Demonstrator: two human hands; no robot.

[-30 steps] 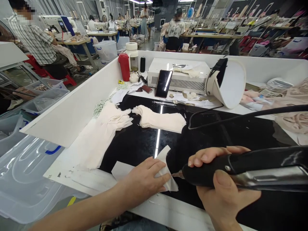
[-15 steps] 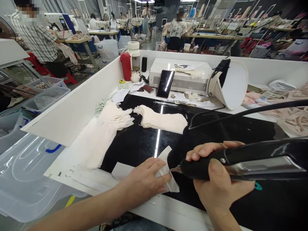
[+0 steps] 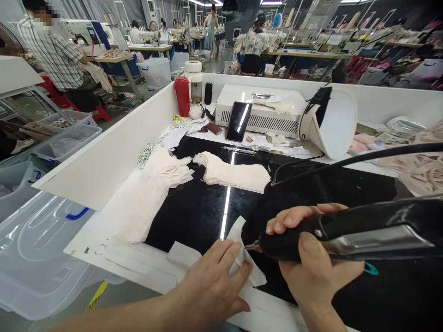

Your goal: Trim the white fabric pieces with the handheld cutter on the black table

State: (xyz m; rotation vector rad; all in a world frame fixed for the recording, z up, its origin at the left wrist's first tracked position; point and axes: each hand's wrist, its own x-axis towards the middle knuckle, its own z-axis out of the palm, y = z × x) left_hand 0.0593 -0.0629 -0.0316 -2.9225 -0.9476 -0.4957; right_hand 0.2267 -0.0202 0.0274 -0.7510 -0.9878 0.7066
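My right hand [image 3: 311, 258] is wrapped round a black handheld tool [image 3: 377, 226] with a metal plate on its side. The tool's thin metal tip touches or nearly touches a small white fabric piece [image 3: 254, 272] at the near edge of the black board [image 3: 194, 207]. My left hand [image 3: 218, 276] has its fingers closed on that piece, just left of the tip. A white sheet [image 3: 183, 253] sticks out left of my left hand. Farther back lie a stack of cream fabric pieces [image 3: 238, 173] and a larger cream pile [image 3: 148, 198] to the left.
A phone [image 3: 238, 121] leans on a white vented box [image 3: 263, 113]. Beside it are a white cone [image 3: 337, 122], a red bottle [image 3: 182, 97] and a clear jar [image 3: 195, 85]. A black cable [image 3: 374, 157] crosses the right side. People sit at sewing tables beyond the low wall.
My left hand has shifted slightly, its thumb now spread lower, and the white fabric piece has turned and moved a little nearer and right. The tool in my right hand has barely moved.
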